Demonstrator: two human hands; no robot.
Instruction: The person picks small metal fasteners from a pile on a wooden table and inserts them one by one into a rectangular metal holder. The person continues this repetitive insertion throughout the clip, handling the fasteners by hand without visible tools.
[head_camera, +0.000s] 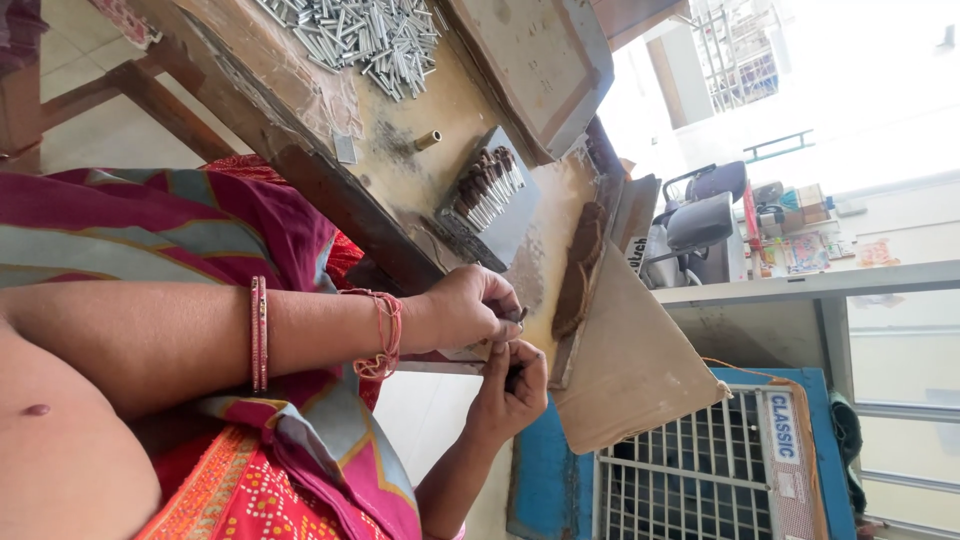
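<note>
We are bracing our bangled forearm low across our lap, which is steadying the work just off the tabletop (330, 190) edge. Farther along, the pile of loose metal tubes (360, 35) is lying on the far part of the tabletop, well apart from us, with a single brass tube (428, 140) lying alone nearer in. The grey block (485, 195) is holding a row of filled tubes upright, so they are not rolling.

Our left hand (470, 305) is curling nearly closed, thumb and fingers pinching a small metal tube (518, 315) just past the tabletop edge. Our right hand (510, 385) is meeting it from the other side, fingertips drawn together on the same tube, so it seems gripped at both ends.

Just beyond, a ridge of brown paste (580, 270) is lying near our fingers. The tan board (630, 360) is closing off that side, leaving little open room.
</note>
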